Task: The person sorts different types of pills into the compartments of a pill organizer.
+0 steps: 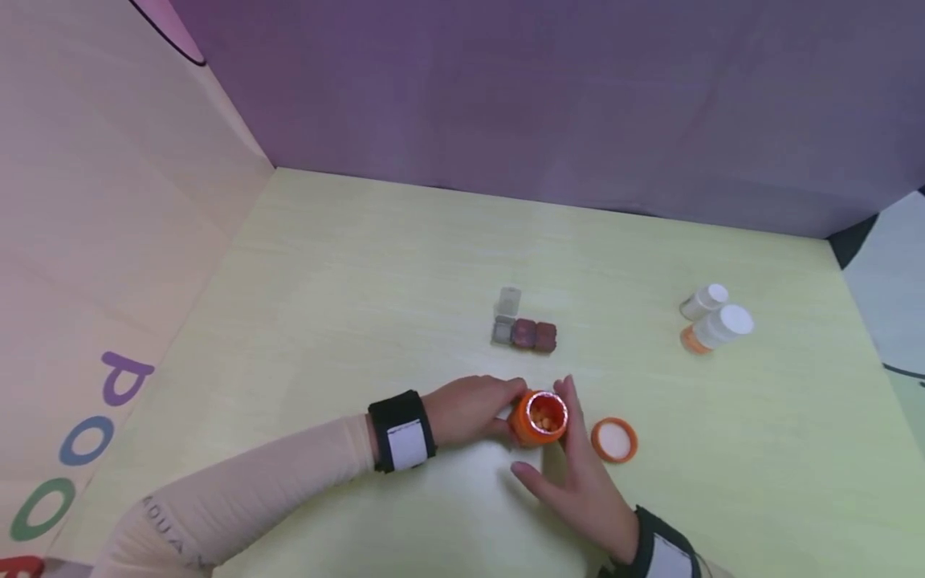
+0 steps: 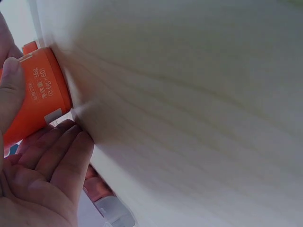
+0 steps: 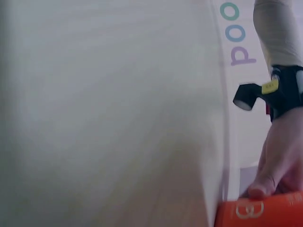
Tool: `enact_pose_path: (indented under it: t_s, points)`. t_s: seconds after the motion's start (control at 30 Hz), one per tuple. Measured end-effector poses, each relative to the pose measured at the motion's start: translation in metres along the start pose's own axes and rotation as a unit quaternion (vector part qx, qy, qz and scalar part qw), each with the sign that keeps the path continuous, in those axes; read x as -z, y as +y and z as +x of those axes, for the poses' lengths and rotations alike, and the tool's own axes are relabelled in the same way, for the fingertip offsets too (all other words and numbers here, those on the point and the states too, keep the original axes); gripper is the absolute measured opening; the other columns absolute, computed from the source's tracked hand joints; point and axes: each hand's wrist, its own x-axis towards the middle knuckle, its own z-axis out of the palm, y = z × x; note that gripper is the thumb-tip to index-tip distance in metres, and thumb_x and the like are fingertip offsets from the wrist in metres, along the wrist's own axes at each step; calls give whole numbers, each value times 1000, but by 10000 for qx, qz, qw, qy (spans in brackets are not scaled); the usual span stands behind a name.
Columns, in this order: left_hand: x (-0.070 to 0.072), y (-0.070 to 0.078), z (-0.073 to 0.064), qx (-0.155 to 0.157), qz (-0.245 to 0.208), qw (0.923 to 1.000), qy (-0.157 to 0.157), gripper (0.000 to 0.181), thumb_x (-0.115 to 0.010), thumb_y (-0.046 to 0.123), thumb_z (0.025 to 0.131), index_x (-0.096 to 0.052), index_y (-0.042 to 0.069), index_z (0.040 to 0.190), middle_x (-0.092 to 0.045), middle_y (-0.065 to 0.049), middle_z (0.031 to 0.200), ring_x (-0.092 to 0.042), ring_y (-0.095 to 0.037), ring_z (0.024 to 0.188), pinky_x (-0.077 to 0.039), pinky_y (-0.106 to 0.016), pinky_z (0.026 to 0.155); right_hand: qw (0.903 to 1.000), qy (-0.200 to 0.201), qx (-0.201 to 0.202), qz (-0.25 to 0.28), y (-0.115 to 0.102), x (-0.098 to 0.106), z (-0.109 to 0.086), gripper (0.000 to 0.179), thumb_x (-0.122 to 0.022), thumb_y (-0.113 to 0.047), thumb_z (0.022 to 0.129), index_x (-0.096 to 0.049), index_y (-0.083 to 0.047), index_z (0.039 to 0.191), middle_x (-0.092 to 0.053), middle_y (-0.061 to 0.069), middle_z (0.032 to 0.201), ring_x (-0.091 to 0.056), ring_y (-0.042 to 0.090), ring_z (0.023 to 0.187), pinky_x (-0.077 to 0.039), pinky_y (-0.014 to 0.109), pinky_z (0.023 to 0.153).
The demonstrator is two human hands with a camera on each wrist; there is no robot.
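Observation:
My left hand (image 1: 473,405) grips an orange bottle (image 1: 526,429) between thumb and fingers. Its mouth is uncapped, a torn silver seal rings the rim, and small pale orange tablets show inside. In the left wrist view, white print marks the bottle (image 2: 38,90), with its base right at the tabletop. My right hand (image 1: 588,490) is beside it, index finger extended along the bottle's right side and thumb spread apart. An orange cap (image 1: 614,440) with a white inside lies just right of that hand. Beyond the bottle is a small pill box (image 1: 533,334), its clear left compartment with the lid raised.
Two white-capped bottles stand at the right: a small white one (image 1: 701,303) and a larger white-and-orange one (image 1: 711,331). A purple panel (image 1: 506,96) closes the table's (image 1: 361,265) back edge. A pale panel (image 1: 108,201) with coloured letters runs along the left.

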Motion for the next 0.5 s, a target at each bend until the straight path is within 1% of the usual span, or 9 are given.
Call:
enact_pose_path:
  t_s: [0.1,0.17,0.23,0.3,0.4,0.5]
  points:
    - [0,0,0,-45,4,10000,13,29,-76,27,93,-61,17,116,-68,11,100,-59,-4,87,-49,-21,83,9999,98,30,91,0,-4,2,103,-80,-10,88,-7,0,160,-30,27,160,-32,42,146,-23,9,110]
    - [1,0,-1,-58,15,10000,27,29,-76,28,93,-61,17,116,-68,11,100,-59,-4,87,-49,-21,83,9999,127,16,88,0,-4,3,93,-78,-9,90,-15,1,157,-39,23,156,-40,38,142,-26,10,110]
    - [0,0,-1,-78,90,9999,49,29,-75,28,94,-61,17,116,-68,10,101,-59,-4,88,-49,-21,83,9998,166,95,10,1,-5,5,83,-77,-7,91,-23,2,153,-45,19,151,-46,33,138,-29,10,109]
    - [0,0,-1,-99,169,9998,67,29,-75,29,94,-61,17,116,-69,9,103,-59,-5,89,-49,-22,84,9993,234,266,-132,1,-5,6,75,-75,-4,91,-28,4,148,-48,16,145,-50,30,133,-32,10,108]
    - [-1,-1,-1,-132,261,9995,99,30,-74,30,95,-62,16,118,-70,7,105,-60,-6,90,-49,-22,84,9971,356,582,-334,3,-6,7,68,-74,3,90,-33,8,143,-52,17,140,-52,28,128,-33,10,108]
    - [-2,-2,-1,-161,244,9995,146,30,-75,29,94,-62,16,119,-70,6,108,-61,-6,92,-49,-22,85,9963,374,621,-464,4,-5,7,67,-74,3,88,-34,6,142,-52,17,139,-53,27,126,-32,8,107]
